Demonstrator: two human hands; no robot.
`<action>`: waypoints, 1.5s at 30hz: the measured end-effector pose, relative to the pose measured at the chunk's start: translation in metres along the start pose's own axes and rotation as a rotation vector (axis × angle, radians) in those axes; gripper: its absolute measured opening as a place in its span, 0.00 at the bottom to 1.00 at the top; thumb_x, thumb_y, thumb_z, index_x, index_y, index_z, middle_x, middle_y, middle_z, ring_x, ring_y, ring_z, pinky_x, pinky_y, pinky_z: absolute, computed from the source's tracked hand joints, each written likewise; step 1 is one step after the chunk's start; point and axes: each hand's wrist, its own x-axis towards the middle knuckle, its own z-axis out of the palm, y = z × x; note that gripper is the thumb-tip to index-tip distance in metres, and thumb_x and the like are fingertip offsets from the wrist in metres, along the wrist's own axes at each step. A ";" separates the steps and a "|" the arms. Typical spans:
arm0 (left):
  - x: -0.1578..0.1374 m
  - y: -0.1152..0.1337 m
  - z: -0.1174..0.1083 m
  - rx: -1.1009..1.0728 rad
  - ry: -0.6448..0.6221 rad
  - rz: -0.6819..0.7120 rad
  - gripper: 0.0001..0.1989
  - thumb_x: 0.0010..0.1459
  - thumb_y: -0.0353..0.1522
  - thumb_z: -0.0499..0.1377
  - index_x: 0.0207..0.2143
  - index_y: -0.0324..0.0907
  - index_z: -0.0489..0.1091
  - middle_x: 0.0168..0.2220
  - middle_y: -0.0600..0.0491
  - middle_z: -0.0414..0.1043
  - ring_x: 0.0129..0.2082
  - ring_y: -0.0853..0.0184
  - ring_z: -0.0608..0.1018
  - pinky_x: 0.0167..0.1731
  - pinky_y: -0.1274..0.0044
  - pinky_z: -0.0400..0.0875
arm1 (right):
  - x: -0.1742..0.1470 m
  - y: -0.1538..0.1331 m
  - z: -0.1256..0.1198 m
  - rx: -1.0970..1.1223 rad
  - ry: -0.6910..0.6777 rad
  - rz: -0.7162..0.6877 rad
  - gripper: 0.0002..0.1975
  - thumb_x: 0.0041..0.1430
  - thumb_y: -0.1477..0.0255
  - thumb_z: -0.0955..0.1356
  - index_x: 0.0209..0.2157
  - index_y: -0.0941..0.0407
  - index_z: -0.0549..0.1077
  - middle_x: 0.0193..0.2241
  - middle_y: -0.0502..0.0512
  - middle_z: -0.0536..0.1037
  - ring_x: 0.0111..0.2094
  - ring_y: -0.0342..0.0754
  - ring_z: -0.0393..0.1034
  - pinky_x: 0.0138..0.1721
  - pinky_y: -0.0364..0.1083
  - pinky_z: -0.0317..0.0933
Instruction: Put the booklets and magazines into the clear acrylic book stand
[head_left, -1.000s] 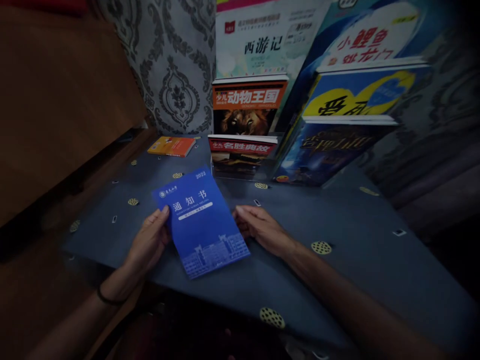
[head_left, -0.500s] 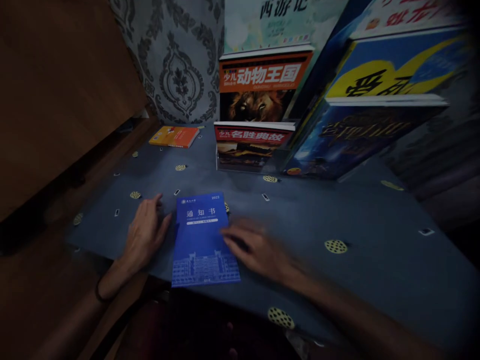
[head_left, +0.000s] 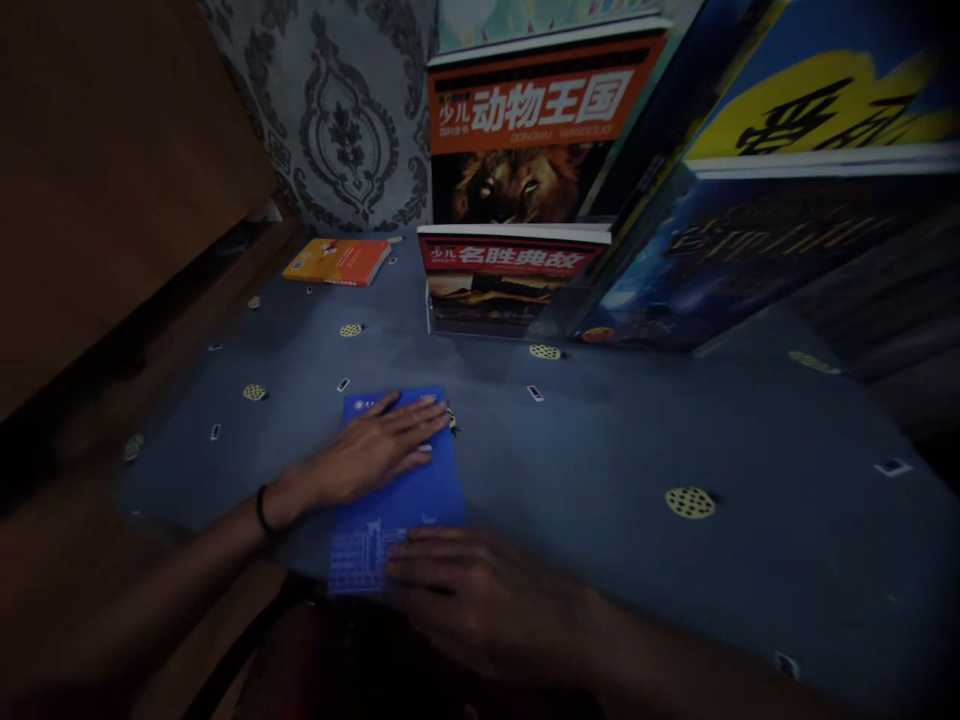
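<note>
Your left hand [head_left: 367, 460] lies flat, fingers spread across the far half of the blue booklet [head_left: 435, 490], covering most of its title. Your right hand [head_left: 472, 590] is over the near right corner, fingers stretched out over the cover, slightly blurred; thumb hidden. Hands are apart, a strip of blue cover between them; neither is clamped on anything.

Booklet is flat and closed at the near edge of the dark patterned table [head_left: 592, 450], left of middle. Black band [head_left: 262, 510] on your left wrist.

Far left on the table: orange book [head_left: 337, 262], lying flat, well apart from your hands. Far middle: lion-cover book [head_left: 517, 130] upright behind the red-topped book [head_left: 510, 285]. Far right: dark blue book [head_left: 750, 255] upright, in front of the blue-and-yellow book [head_left: 795, 105].
</note>
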 end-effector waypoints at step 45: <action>-0.029 -0.008 0.017 0.220 0.291 -0.248 0.23 0.73 0.34 0.44 0.66 0.38 0.60 0.67 0.40 0.64 0.67 0.55 0.68 0.66 0.54 0.60 | 0.039 0.065 0.005 -0.262 0.078 0.453 0.38 0.69 0.56 0.65 0.67 0.73 0.58 0.70 0.79 0.55 0.73 0.63 0.44 0.72 0.60 0.47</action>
